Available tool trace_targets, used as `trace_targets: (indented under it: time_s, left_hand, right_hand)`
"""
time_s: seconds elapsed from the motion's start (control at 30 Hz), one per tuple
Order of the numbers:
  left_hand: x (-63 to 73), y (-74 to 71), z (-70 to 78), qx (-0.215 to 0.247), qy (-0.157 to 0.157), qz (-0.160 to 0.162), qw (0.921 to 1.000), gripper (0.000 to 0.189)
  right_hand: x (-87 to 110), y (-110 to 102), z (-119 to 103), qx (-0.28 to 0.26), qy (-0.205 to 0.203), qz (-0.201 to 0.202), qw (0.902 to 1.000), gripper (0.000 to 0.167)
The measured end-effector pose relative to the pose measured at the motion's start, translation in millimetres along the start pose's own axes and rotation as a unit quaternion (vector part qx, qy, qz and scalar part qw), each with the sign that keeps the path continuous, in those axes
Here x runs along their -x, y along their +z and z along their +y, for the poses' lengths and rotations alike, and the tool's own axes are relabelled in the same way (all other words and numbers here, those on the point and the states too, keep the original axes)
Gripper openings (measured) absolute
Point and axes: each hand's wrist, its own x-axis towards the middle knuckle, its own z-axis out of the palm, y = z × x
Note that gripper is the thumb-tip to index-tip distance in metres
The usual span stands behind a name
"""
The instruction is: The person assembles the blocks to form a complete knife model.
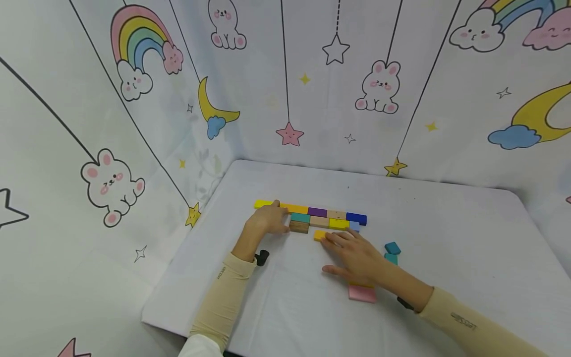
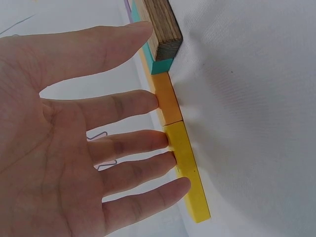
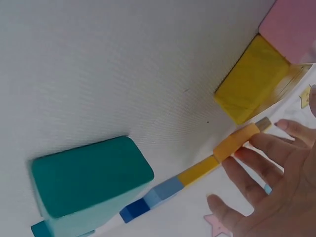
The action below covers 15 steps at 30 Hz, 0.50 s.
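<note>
My left hand [image 1: 269,220] reaches to the left end of a back row of blocks. Its straight fingertips touch an orange block [image 2: 169,101] and a yellow block [image 2: 190,173], while the thumb rests at a brown wooden block [image 2: 163,27]. In the back row, purple [image 1: 317,212], pale wood and dark blue [image 1: 357,218] blocks continue rightward. Before it runs a shorter row with teal [image 1: 300,217], pale wood, yellow [image 1: 339,224] and light blue blocks. My right hand [image 1: 357,258] touches a small orange block [image 1: 319,235] with extended fingertips, right of the brown block; its thumb stands apart.
Two teal blocks [image 1: 392,248] [image 1: 390,259] lie right of the right hand. A pink block [image 1: 362,293] and a yellow block [image 3: 254,79] are partly under that hand in the head view. The white table [image 1: 468,238] meets patterned cloth walls behind and at the left.
</note>
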Motion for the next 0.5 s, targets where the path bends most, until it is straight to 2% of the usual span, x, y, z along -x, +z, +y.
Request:
trace_targets:
  time_s: [0.23,0.5]
  left_hand:
    - [-1.0,0.5,-0.5,-0.008,0.003,-0.002,1.0,0.066]
    - [-0.7,0.2,-0.5,0.0,0.0,-0.002,1.0,0.065]
  right_hand:
    - [-7.8,3,2,0.011,0.001,-0.004,0.9999,0.08]
    - [-13.5,2,3,-0.001,-0.008,0.004,1.0,0.078]
